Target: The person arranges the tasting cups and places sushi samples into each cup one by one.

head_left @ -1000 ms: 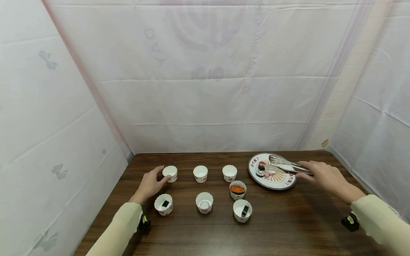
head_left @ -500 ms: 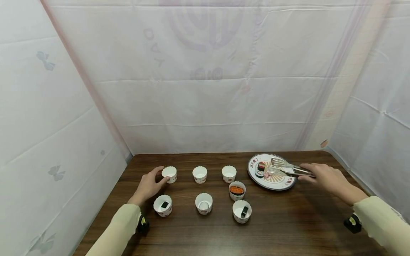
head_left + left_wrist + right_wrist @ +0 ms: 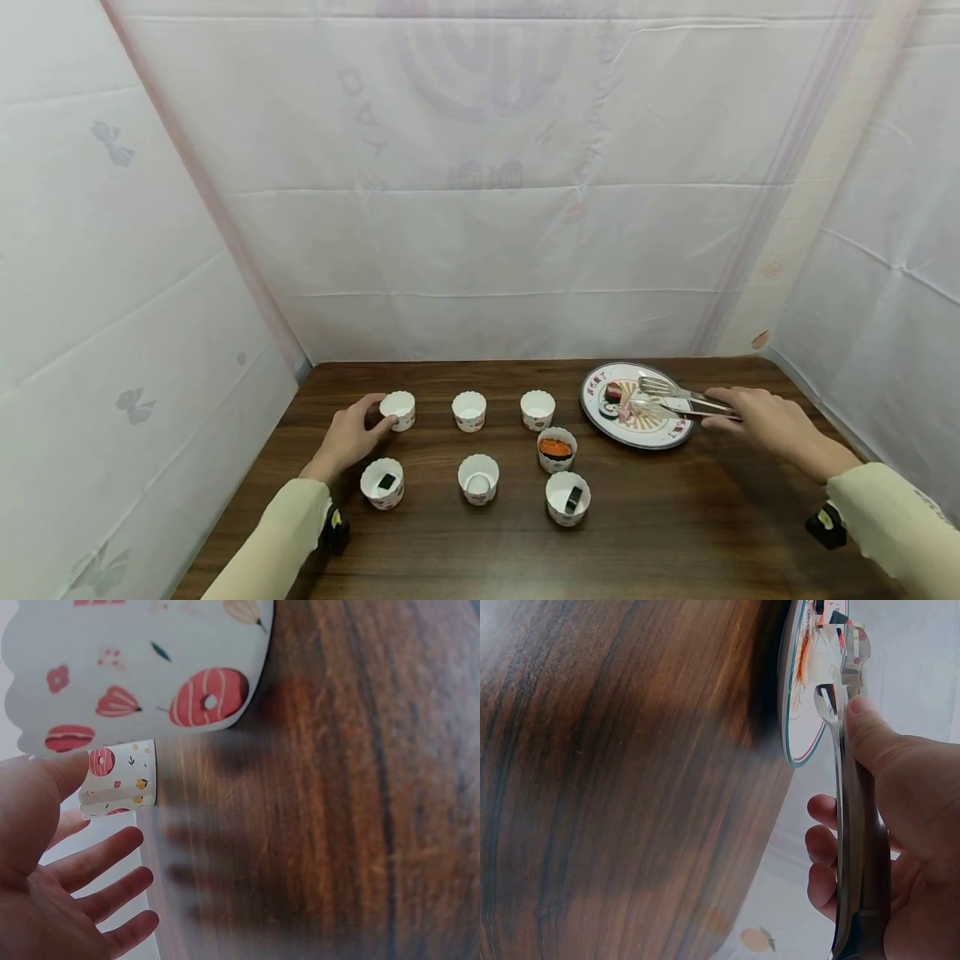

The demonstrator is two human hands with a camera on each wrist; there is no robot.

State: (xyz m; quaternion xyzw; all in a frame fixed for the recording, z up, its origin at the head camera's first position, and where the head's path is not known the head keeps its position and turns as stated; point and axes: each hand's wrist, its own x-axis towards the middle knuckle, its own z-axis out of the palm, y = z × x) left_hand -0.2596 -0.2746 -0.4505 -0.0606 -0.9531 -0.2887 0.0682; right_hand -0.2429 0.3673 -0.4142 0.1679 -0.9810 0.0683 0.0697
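My left hand (image 3: 349, 440) pinches the far-left white paper cup (image 3: 400, 412) between thumb and index finger; its other fingers are spread in the left wrist view. My right hand (image 3: 772, 427) grips metal serving tongs (image 3: 855, 825), whose slotted ends stand apart over the round plate (image 3: 652, 437). On that plate lie a red-and-black sushi roll (image 3: 613, 392), a dark-and-white piece (image 3: 608, 411) and a pink piece (image 3: 626, 412) by the lower tong end. Whether the tongs touch the pink piece, I cannot tell.
More paper cups stand in rows: two at the back (image 3: 469, 412), (image 3: 537, 411), one with orange-topped sushi (image 3: 556, 450), two with black-wrapped pieces (image 3: 382, 485), (image 3: 567, 500), and one with a pale round piece (image 3: 478, 481). Pale cloth walls (image 3: 480, 250) surround the wooden table (image 3: 637, 542).
The tongs have drawn back slightly to the right across the plate, uncovering the red-and-black roll. My left hand keeps its place at the cup.
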